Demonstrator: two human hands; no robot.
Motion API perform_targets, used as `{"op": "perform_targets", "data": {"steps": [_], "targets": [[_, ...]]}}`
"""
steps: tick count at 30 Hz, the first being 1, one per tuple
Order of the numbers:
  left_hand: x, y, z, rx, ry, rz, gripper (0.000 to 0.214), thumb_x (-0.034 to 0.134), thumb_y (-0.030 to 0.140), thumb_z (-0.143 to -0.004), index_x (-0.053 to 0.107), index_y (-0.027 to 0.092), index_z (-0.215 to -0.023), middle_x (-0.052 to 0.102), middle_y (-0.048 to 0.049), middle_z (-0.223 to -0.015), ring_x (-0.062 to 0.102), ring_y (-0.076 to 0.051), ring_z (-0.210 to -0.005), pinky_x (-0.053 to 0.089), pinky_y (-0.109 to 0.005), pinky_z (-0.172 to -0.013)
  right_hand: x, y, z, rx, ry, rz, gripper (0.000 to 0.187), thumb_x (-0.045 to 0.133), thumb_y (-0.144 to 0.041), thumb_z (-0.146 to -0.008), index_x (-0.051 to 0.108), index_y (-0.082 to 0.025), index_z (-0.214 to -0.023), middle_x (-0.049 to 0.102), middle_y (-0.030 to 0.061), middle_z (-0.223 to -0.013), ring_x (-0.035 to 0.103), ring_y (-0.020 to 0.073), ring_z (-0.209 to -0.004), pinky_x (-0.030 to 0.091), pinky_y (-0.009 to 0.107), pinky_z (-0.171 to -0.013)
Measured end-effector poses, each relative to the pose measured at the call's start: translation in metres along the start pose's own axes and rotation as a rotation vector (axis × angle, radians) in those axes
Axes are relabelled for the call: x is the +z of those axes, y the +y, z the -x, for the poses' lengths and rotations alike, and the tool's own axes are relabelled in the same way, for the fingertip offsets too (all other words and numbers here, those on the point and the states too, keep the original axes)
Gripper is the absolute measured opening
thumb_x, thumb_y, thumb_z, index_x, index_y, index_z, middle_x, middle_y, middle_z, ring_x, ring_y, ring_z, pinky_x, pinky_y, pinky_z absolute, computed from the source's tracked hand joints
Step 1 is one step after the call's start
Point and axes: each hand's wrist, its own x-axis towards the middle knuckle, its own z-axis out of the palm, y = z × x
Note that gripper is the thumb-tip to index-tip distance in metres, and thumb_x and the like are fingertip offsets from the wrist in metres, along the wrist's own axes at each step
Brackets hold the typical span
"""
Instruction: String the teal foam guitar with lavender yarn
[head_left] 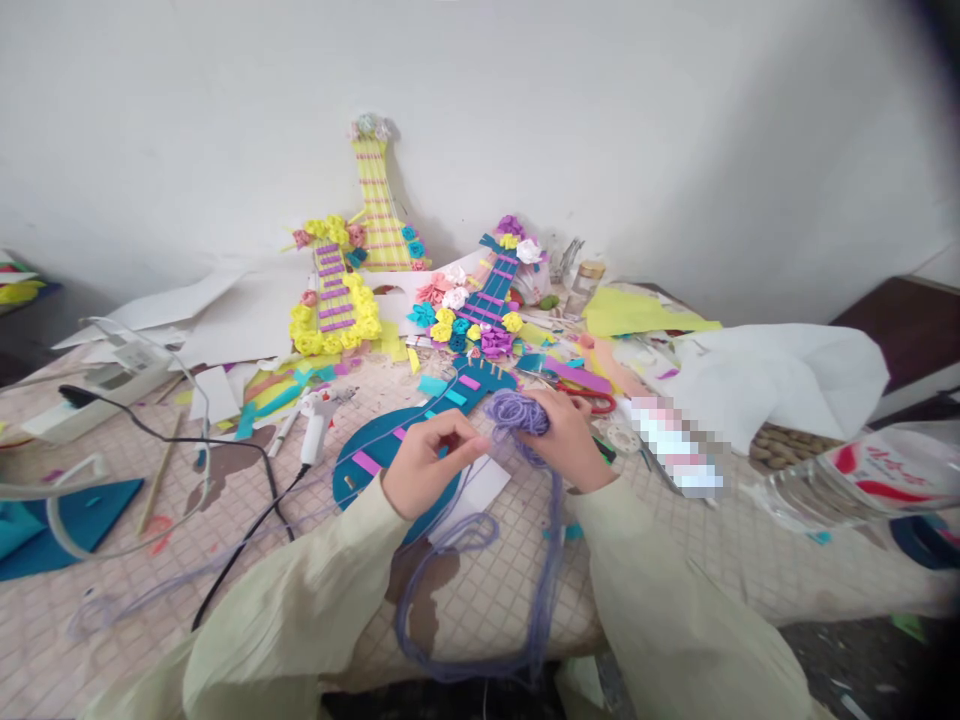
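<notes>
My right hand (571, 437) is closed round a ball of purple yarn (516, 411), and loose loops of the yarn (480, 600) hang down over the table's front edge. My left hand (431, 462) pinches a strand of that yarn just left of the ball. Both hands hover over a blue guitar-shaped cutout (397, 450) with pink and teal strips across its neck. A small white card (480, 487) lies under the hands.
A white glue gun (315, 425) with a black cord lies to the left. Two flower-covered paper guitars, a yellow guitar (341, 300) and a blue guitar (487, 300), lean at the back. Red scissors (592, 400), white cloth (780, 380), a plastic bottle (847, 480) and paper scraps fill the right.
</notes>
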Motion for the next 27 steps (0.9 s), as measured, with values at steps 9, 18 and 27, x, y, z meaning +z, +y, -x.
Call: {"op": "perform_targets", "data": {"steps": [9, 18, 27], "targets": [[-0.024, 0.026, 0.034, 0.021, 0.028, 0.401, 0.025, 0.061, 0.034, -0.075, 0.055, 0.018, -0.057, 0.044, 0.0007, -0.057, 0.041, -0.012, -0.060, 0.033, -0.026, -0.055, -0.017, 0.016, -0.019, -0.034, 0.053, 0.078, 0.028, 0.046, -0.014, -0.070, 0.057, -0.021, -0.095, 0.062, 0.0087, -0.099, 0.051, 0.0268, -0.097, 0.026, 0.042, -0.086], [-0.044, 0.018, 0.062, 0.084, 0.070, 0.165, 0.021, 0.057, 0.028, -0.079, 0.053, 0.019, -0.061, 0.046, 0.0014, -0.058, 0.043, -0.012, -0.060, 0.036, -0.026, -0.058, -0.022, 0.010, -0.032, -0.023, 0.078, 0.072, 0.018, 0.049, -0.016, -0.070, 0.058, -0.020, -0.084, 0.062, 0.0064, -0.095, 0.053, 0.0250, -0.094, 0.026, 0.042, -0.087], [-0.043, 0.007, 0.054, -0.160, -0.366, -0.538, 0.018, 0.051, 0.027, -0.080, 0.060, 0.016, -0.069, 0.058, -0.0034, -0.075, 0.055, -0.013, -0.072, 0.043, -0.024, -0.067, -0.008, 0.011, -0.004, -0.041, -0.338, 0.075, 0.066, 0.066, -0.034, -0.060, 0.045, -0.027, -0.123, 0.047, 0.0095, -0.124, 0.040, 0.0325, -0.113, 0.030, 0.049, -0.088]]}}
